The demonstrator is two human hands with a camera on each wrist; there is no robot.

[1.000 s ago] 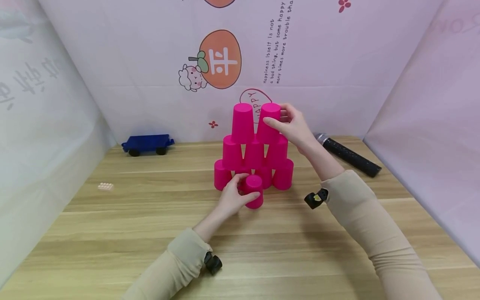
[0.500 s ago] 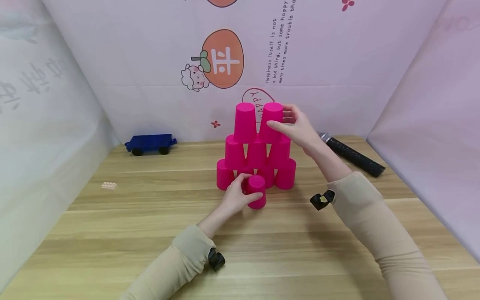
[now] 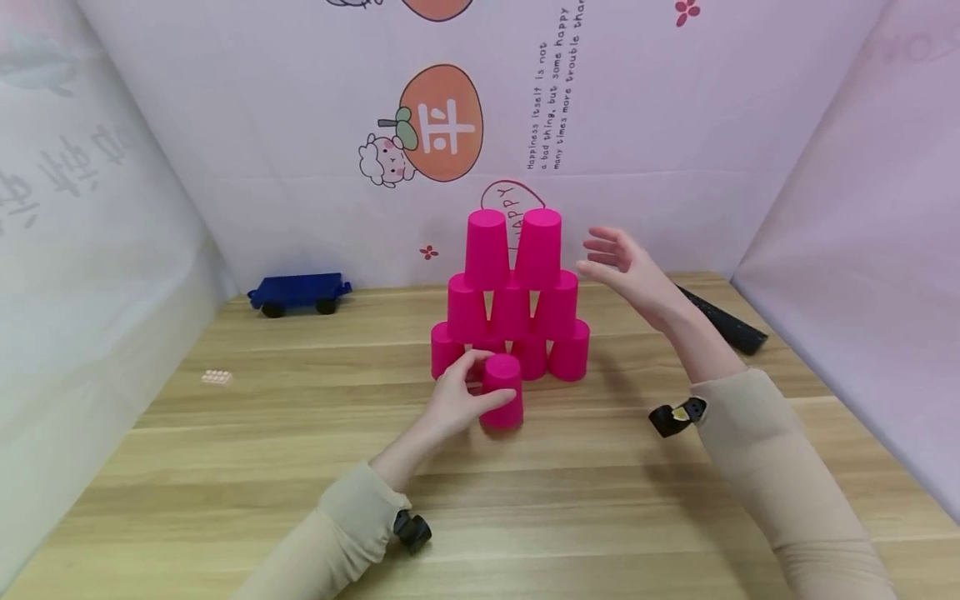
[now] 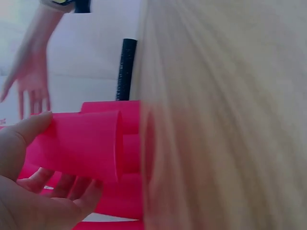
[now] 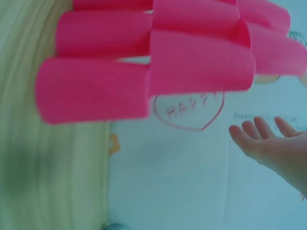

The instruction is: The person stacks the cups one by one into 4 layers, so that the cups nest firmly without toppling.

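Observation:
A pyramid of upturned pink cups [image 3: 512, 307] stands on the wooden table [image 3: 225, 467], with two cups [image 3: 537, 247] on its top tier. My left hand [image 3: 457, 400] grips a single pink cup [image 3: 502, 392] on the table just in front of the pyramid; the left wrist view shows the fingers [image 4: 29, 191] curled round that pink cup [image 4: 81, 143]. My right hand [image 3: 626, 267] hovers to the right of the top tier, fingers spread and holding nothing. In the right wrist view the right hand [image 5: 268, 143] is apart from the pink cups [image 5: 158, 72].
A blue toy wagon [image 3: 296, 292] sits at the back left by the wall. A small white brick [image 3: 217, 377] lies on the left. A black microphone [image 3: 723, 321] lies at the back right, behind my right arm. Soft walls close in three sides.
My right hand has let go of the top right cup and drawn away to the right, fingers opening. My left hand keeps its hold on the front cup.

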